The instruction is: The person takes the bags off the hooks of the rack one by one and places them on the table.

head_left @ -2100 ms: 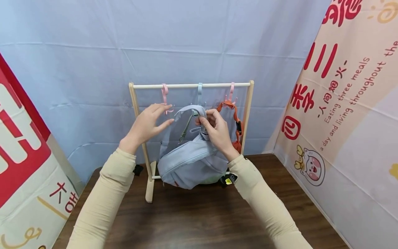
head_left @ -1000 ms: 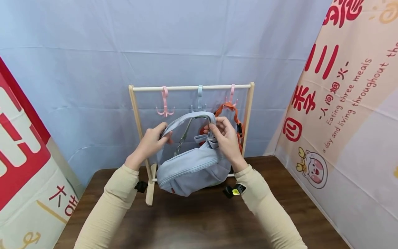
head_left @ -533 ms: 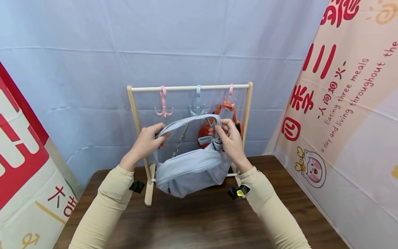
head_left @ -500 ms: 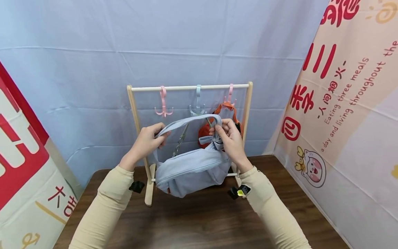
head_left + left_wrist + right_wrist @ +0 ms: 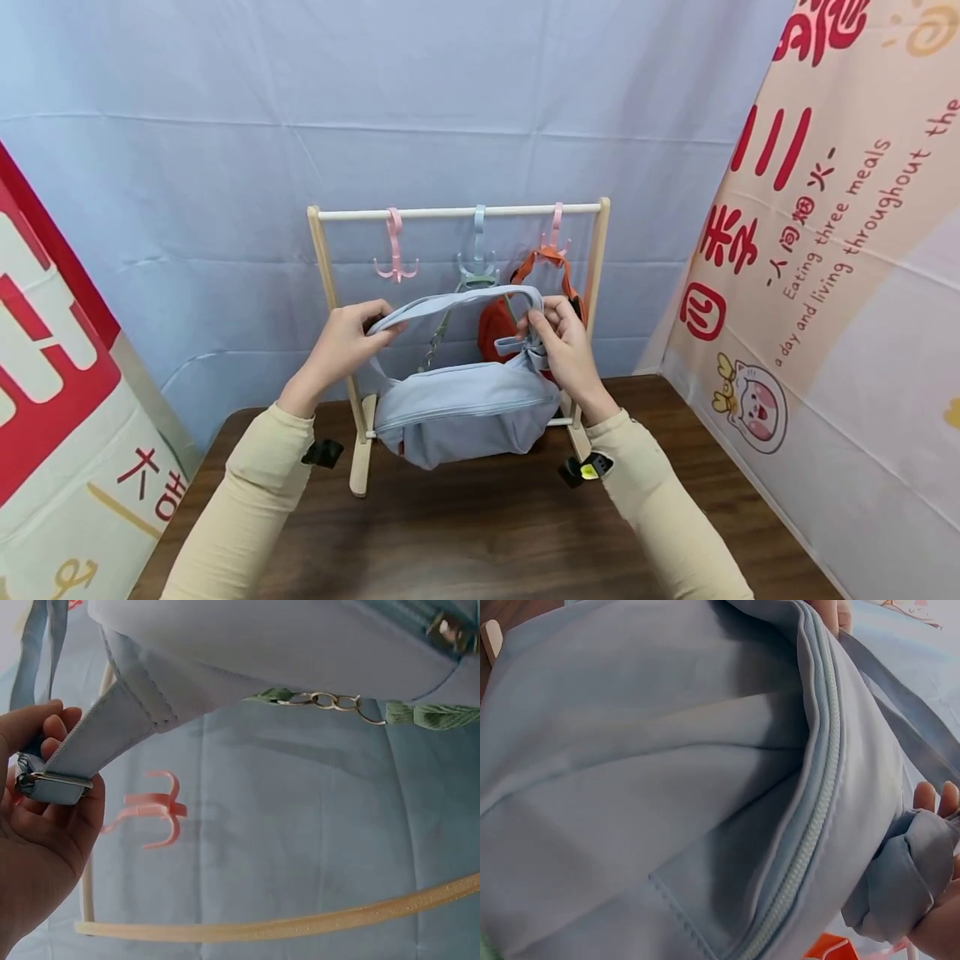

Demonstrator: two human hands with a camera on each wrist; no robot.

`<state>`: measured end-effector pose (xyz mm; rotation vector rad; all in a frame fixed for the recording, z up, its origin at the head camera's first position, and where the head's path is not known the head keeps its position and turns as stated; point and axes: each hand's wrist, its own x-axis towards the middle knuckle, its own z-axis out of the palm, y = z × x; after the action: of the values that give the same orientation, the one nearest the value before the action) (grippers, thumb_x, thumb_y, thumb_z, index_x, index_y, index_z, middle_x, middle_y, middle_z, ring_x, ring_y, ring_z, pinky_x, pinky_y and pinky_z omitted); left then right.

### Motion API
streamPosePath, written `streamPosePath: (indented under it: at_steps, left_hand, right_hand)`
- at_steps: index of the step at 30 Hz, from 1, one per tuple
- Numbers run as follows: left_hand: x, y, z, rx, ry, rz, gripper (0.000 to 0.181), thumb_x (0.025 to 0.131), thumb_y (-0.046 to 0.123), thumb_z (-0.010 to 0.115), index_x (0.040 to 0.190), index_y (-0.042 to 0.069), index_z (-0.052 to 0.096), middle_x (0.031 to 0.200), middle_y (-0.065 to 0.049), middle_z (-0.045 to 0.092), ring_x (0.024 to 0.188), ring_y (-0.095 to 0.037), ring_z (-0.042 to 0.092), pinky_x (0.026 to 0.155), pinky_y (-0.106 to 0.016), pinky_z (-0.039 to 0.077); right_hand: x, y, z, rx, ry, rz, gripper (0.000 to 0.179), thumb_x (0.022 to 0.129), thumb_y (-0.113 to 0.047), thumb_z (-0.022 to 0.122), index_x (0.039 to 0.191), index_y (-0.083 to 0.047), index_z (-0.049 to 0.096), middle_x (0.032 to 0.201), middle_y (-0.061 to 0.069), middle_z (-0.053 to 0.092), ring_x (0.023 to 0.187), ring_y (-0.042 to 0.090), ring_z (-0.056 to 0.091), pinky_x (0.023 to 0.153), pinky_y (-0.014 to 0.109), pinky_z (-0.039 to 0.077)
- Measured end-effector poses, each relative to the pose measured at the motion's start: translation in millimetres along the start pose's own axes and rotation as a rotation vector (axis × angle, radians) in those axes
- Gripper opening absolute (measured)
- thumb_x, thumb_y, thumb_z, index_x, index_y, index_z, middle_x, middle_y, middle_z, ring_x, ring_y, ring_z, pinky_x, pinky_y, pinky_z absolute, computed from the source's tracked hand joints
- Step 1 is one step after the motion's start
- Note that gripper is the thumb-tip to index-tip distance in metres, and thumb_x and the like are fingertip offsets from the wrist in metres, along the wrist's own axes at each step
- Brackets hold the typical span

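A light blue-grey shoulder bag (image 5: 468, 412) hangs between my two hands in front of the rack. My left hand (image 5: 341, 346) pinches the left part of its strap (image 5: 450, 302). In the left wrist view, that hand's fingers curl round the strap by a metal slide buckle (image 5: 56, 780). With thumb and fingers my right hand (image 5: 568, 350) grips the strap's right end, just above a knot (image 5: 904, 877) in the fabric. The strap arches between the hands, below the blue hook (image 5: 478, 242). The bag's zipper (image 5: 810, 840) faces me.
A wooden rack (image 5: 324, 258) with a white top bar stands on the dark wooden table (image 5: 465, 533). An orange bag (image 5: 495, 325) hangs from the right pink hook (image 5: 557, 229). A green strap with a chain (image 5: 435, 342) hangs at the blue hook. The left pink hook (image 5: 394, 250) bears nothing.
My left hand, earlier beside the strap with fingers extended, has taken hold of it. The bag has come down and away from the blue hook, and its strap is spread wider. My right hand moved right.
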<state>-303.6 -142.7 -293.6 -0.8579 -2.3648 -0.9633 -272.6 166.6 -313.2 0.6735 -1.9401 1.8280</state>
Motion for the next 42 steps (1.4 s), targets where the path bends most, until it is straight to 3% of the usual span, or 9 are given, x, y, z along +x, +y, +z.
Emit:
streamPosePath:
  at_steps: [5, 10, 18, 25, 29, 31, 36, 42]
  left_hand:
    - [-4.5, 0.4, -2.7, -0.004, 0.006, -0.002, 0.012, 0.089, 0.025, 0.067, 0.08, 0.018, 0.062, 0.058, 0.002, 0.042, 0.048, -0.011, 0.035, 0.048, -0.024, 0.031]
    - [-8.8, 0.4, -5.7, -0.008, 0.023, -0.003, 0.01, 0.09, 0.022, 0.066, 0.081, 0.018, 0.062, 0.06, 0.002, 0.043, 0.05, -0.011, 0.035, 0.049, -0.025, 0.031]
    - [-11.3, 1.1, -8.5, -0.044, 0.006, -0.084, 0.015, 0.093, 0.027, 0.062, 0.08, 0.02, 0.057, 0.06, 0.001, 0.041, 0.049, -0.013, 0.034, 0.047, -0.025, 0.03]
    - [-16.0, -0.7, -10.3, -0.158, -0.037, -0.166, 0.024, 0.096, 0.033, 0.055, 0.082, 0.014, 0.053, 0.072, -0.002, 0.062, 0.059, -0.016, 0.054, 0.051, -0.027, 0.039]
    - [-17.1, -3.9, -10.8, -0.207, -0.053, -0.194, 0.027, 0.096, 0.037, 0.054, 0.087, 0.012, 0.053, 0.073, -0.007, 0.062, 0.06, -0.018, 0.055, 0.052, -0.03, 0.037]
    - [-17.6, -5.7, -11.0, -0.241, -0.061, -0.201, 0.027, 0.096, 0.036, 0.054, 0.089, 0.01, 0.052, 0.073, -0.01, 0.06, 0.062, -0.018, 0.058, 0.055, -0.029, 0.042]
    - [-20.8, -7.9, -13.6, -0.354, -0.092, -0.188, 0.023, 0.097, 0.029, 0.054, 0.095, 0.005, 0.053, 0.077, -0.011, 0.054, 0.074, -0.02, 0.063, 0.07, -0.03, 0.052]
    - [-25.0, -9.7, -18.1, -0.382, -0.098, -0.142, 0.015, 0.096, 0.022, 0.056, 0.099, 0.007, 0.058, 0.083, -0.008, 0.054, 0.074, -0.022, 0.057, 0.069, -0.028, 0.051]
  right_hand:
    - [-2.9, 3.6, -2.9, -0.01, -0.017, 0.012, 0.018, 0.101, -0.018, 0.047, 0.108, -0.001, 0.047, 0.088, 0.01, 0.063, 0.076, 0.017, 0.062, 0.072, 0.026, 0.051]
    - [-6.0, 4.9, -4.0, -0.038, -0.051, 0.017, 0.02, 0.101, -0.017, 0.045, 0.107, 0.002, 0.045, 0.085, 0.002, 0.063, 0.079, 0.015, 0.062, 0.074, 0.024, 0.05]
    - [-7.1, 8.6, -7.0, -0.054, -0.103, 0.023, 0.018, 0.102, -0.015, 0.042, 0.109, 0.002, 0.044, 0.086, 0.024, 0.056, 0.07, 0.015, 0.057, 0.066, 0.024, 0.05]
    - [-5.6, 8.7, -7.0, -0.05, -0.156, 0.041, 0.029, 0.102, -0.017, 0.043, 0.112, 0.011, 0.04, 0.086, 0.023, 0.056, 0.07, 0.012, 0.056, 0.066, 0.021, 0.05]
    - [-5.3, 10.1, -8.5, -0.037, -0.182, 0.051, 0.029, 0.102, -0.016, 0.043, 0.112, 0.011, 0.041, 0.086, 0.02, 0.057, 0.07, 0.011, 0.056, 0.067, 0.021, 0.05]
    - [-6.3, 10.3, -9.8, -0.027, -0.192, 0.06, 0.027, 0.102, -0.015, 0.043, 0.112, 0.01, 0.042, 0.086, 0.015, 0.058, 0.07, 0.011, 0.056, 0.067, 0.022, 0.05]
    - [-9.4, 9.7, -13.0, 0.027, -0.225, 0.092, 0.026, 0.101, -0.013, 0.045, 0.114, 0.009, 0.042, 0.084, 0.006, 0.059, 0.071, 0.01, 0.056, 0.068, 0.021, 0.05]
    - [-11.9, 11.3, -15.8, 0.095, -0.277, 0.073, 0.025, 0.098, -0.008, 0.049, 0.116, 0.008, 0.041, 0.085, 0.011, 0.058, 0.073, 0.012, 0.055, 0.07, 0.024, 0.05]
